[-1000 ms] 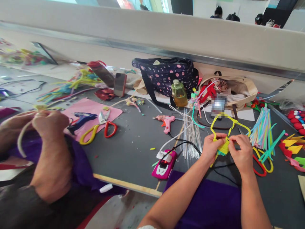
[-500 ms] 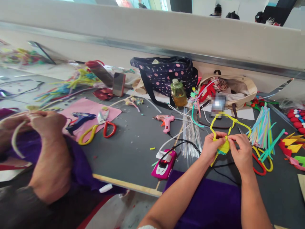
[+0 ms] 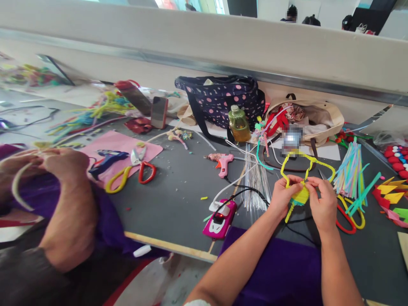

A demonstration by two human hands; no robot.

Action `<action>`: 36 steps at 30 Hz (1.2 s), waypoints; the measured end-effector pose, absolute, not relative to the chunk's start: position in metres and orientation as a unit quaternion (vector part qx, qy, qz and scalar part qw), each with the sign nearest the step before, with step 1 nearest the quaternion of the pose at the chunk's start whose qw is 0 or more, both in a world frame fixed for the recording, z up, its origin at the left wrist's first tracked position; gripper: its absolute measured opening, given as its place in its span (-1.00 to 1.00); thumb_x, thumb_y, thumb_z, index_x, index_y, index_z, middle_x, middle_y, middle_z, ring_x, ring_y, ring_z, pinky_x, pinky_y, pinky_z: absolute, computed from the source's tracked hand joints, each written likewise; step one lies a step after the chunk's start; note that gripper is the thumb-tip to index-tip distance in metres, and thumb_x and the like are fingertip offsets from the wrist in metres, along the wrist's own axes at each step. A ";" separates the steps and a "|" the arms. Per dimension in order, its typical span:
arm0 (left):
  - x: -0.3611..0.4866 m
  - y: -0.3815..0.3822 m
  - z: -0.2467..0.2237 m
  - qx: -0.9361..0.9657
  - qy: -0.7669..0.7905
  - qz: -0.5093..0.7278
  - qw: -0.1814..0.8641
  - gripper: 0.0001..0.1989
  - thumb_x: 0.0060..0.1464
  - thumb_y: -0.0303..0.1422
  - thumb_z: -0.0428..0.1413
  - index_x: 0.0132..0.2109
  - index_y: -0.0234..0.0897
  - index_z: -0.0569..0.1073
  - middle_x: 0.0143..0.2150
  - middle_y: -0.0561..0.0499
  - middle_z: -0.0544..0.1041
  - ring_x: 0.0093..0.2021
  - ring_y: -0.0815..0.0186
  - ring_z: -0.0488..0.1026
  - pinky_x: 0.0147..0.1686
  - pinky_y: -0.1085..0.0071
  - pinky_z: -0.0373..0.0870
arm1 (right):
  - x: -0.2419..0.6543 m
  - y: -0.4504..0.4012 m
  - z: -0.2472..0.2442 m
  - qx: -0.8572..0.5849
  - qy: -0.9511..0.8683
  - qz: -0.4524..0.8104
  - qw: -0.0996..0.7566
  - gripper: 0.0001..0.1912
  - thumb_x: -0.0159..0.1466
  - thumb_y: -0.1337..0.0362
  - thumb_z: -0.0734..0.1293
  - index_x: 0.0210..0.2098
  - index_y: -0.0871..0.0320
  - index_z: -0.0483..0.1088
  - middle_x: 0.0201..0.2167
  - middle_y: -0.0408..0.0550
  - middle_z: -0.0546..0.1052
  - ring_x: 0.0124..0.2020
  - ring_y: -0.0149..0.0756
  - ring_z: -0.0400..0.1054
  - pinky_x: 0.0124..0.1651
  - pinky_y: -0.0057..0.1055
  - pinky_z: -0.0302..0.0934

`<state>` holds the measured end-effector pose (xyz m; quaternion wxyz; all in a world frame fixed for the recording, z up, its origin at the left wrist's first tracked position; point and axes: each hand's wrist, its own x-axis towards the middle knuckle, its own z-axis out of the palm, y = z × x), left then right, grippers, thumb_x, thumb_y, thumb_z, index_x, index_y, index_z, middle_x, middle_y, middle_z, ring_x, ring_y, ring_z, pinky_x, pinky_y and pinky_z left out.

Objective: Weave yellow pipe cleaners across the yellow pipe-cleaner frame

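My left hand pinches the left side of a yellow pipe-cleaner piece, which has a rounded, tightly wound body with a teal edge. My right hand grips it from the right, fingertips close to the left thumb. Bent yellow stems loop up above both hands, and a short end points down below. Under my right wrist lie scissors with red and yellow handles. A bundle of pastel pipe cleaners is spread to the right of my hands.
Left of my hands lie thin wires, a pink glue gun and a magenta power strip with cords. A bottle and dotted bag stand behind. At far left a co-worker's hands hold a pale stem near other scissors.
The yellow piece has turned slightly between my fingers, its lower end swinging a little to the right. My hands stay in nearly the same place. The co-worker's pale stem shifted slightly left.
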<state>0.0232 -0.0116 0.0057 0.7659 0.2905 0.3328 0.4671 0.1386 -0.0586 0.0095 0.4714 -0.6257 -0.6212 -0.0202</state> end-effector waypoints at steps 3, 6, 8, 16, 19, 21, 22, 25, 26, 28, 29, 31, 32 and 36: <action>0.023 -0.010 0.005 0.281 0.335 0.484 0.758 -0.75 -0.28 -0.35 0.36 -0.41 -0.35 0.51 -0.50 0.07 0.48 -0.52 0.44 0.38 -0.45 0.49 0.30 | 0.136 -0.058 0.011 -0.610 -0.626 -0.049 0.483 -0.83 0.31 0.32 0.27 -0.11 0.10 0.40 -0.21 0.02 0.54 -0.13 -0.18 0.37 -0.03 -0.18 0.25; 0.022 -0.008 0.004 0.254 0.342 0.502 0.753 -0.72 -0.28 -0.32 0.37 -0.40 -0.34 0.50 -0.52 0.07 0.48 -0.52 0.42 0.39 -0.45 0.48 0.31 | 0.137 -0.059 0.010 -0.622 -0.543 -0.088 0.557 -0.80 0.27 0.29 0.32 -0.10 0.12 0.41 -0.14 0.06 0.52 -0.06 -0.14 0.36 0.06 -0.12 0.20; 0.021 -0.006 0.003 0.245 0.344 0.514 0.747 -0.72 -0.28 -0.32 0.37 -0.40 -0.33 0.49 -0.52 0.07 0.47 -0.52 0.42 0.39 -0.45 0.48 0.30 | 0.138 -0.058 0.007 -0.644 -0.453 -0.057 0.614 -0.84 0.26 0.23 0.33 -0.18 0.14 0.42 -0.22 0.05 0.51 -0.14 -0.17 0.37 -0.02 -0.16 0.23; 0.020 -0.003 -0.001 0.248 0.348 0.530 0.733 -0.70 -0.27 -0.30 0.37 -0.38 -0.33 0.48 -0.49 0.07 0.48 -0.49 0.41 0.40 -0.43 0.48 0.30 | 0.132 -0.047 0.002 -0.570 -0.295 0.366 0.674 -0.65 0.09 0.07 0.44 -0.24 0.15 0.37 -0.48 -0.18 0.44 -0.55 -0.44 0.25 -0.51 -0.49 0.17; 0.021 -0.005 0.000 0.246 0.342 0.517 0.745 -0.69 -0.28 -0.29 0.37 -0.38 -0.32 0.48 -0.49 0.06 0.49 -0.50 0.39 0.40 -0.43 0.45 0.32 | 0.128 -0.047 -0.001 -0.556 -0.287 0.413 0.663 -0.67 0.07 0.06 0.45 -0.33 0.16 0.40 -0.55 -0.24 0.36 -0.60 -0.49 0.16 -0.60 -0.55 0.07; 0.021 -0.006 0.001 0.246 0.341 0.509 0.752 -0.68 -0.30 -0.29 0.38 -0.39 -0.32 0.47 -0.50 0.06 0.48 -0.51 0.39 0.40 -0.43 0.45 0.32 | 0.126 -0.047 -0.003 -0.556 -0.284 0.405 0.668 -0.68 0.07 0.05 0.45 -0.37 0.16 0.40 -0.59 -0.26 0.31 -0.62 -0.50 0.12 -0.62 -0.56 0.02; 0.021 -0.007 0.001 0.247 0.341 0.505 0.753 -0.68 -0.31 -0.29 0.38 -0.39 -0.32 0.47 -0.50 0.06 0.48 -0.51 0.39 0.40 -0.43 0.44 0.32 | 0.125 -0.047 -0.005 -0.557 -0.282 0.392 0.676 -0.69 0.07 0.06 0.45 -0.39 0.17 0.39 -0.60 -0.27 0.30 -0.62 -0.51 0.11 -0.62 -0.55 0.01; 0.022 -0.009 0.002 0.250 0.339 0.501 0.756 -0.67 -0.32 -0.29 0.39 -0.40 -0.33 0.46 -0.51 0.07 0.47 -0.52 0.40 0.39 -0.44 0.46 0.31 | 0.121 -0.046 -0.009 -0.561 -0.271 0.350 0.700 -0.71 0.08 0.08 0.44 -0.42 0.17 0.38 -0.62 -0.28 0.28 -0.63 -0.52 0.09 -0.59 -0.54 0.02; 0.023 -0.009 0.002 0.250 0.337 0.500 0.758 -0.67 -0.32 -0.29 0.39 -0.40 -0.33 0.46 -0.51 0.08 0.47 -0.52 0.40 0.39 -0.45 0.47 0.31 | 0.119 -0.045 -0.010 -0.559 -0.268 0.339 0.708 -0.71 0.08 0.09 0.44 -0.43 0.17 0.38 -0.61 -0.27 0.29 -0.62 -0.51 0.11 -0.56 -0.53 0.05; 0.023 -0.011 0.003 0.250 0.332 0.500 0.760 -0.68 -0.31 -0.29 0.38 -0.41 -0.33 0.45 -0.51 0.09 0.45 -0.53 0.43 0.37 -0.46 0.49 0.29 | 0.115 -0.045 -0.011 -0.553 -0.263 0.318 0.724 -0.72 0.09 0.09 0.44 -0.43 0.16 0.37 -0.58 -0.25 0.33 -0.57 -0.47 0.17 -0.49 -0.50 0.13; 0.024 -0.012 0.003 0.249 0.330 0.500 0.761 -0.68 -0.31 -0.30 0.38 -0.41 -0.33 0.45 -0.52 0.10 0.44 -0.53 0.44 0.36 -0.47 0.49 0.28 | 0.114 -0.045 -0.012 -0.550 -0.260 0.308 0.731 -0.73 0.09 0.10 0.44 -0.44 0.16 0.37 -0.56 -0.23 0.35 -0.54 -0.45 0.20 -0.45 -0.48 0.16; 0.024 -0.013 0.004 0.243 0.327 0.499 0.765 -0.69 -0.30 -0.30 0.37 -0.42 -0.32 0.44 -0.53 0.11 0.43 -0.54 0.45 0.34 -0.47 0.50 0.28 | 0.111 -0.045 -0.012 -0.548 -0.257 0.294 0.739 -0.73 0.10 0.10 0.44 -0.44 0.16 0.37 -0.53 -0.22 0.37 -0.50 -0.42 0.24 -0.40 -0.45 0.19; 0.024 -0.013 0.004 0.238 0.328 0.499 0.766 -0.69 -0.30 -0.30 0.37 -0.42 -0.32 0.43 -0.53 0.11 0.42 -0.55 0.45 0.34 -0.48 0.50 0.28 | 0.111 -0.045 -0.012 -0.549 -0.256 0.293 0.740 -0.73 0.10 0.10 0.43 -0.45 0.16 0.37 -0.53 -0.21 0.37 -0.50 -0.42 0.25 -0.39 -0.44 0.20; 0.024 -0.011 0.005 0.218 0.336 0.499 0.769 -0.69 -0.31 -0.29 0.36 -0.43 -0.32 0.42 -0.54 0.10 0.42 -0.55 0.43 0.36 -0.49 0.49 0.28 | 0.113 -0.045 -0.008 -0.537 -0.271 0.331 0.727 -0.74 0.09 0.11 0.44 -0.38 0.15 0.40 -0.49 -0.20 0.41 -0.50 -0.42 0.26 -0.43 -0.46 0.18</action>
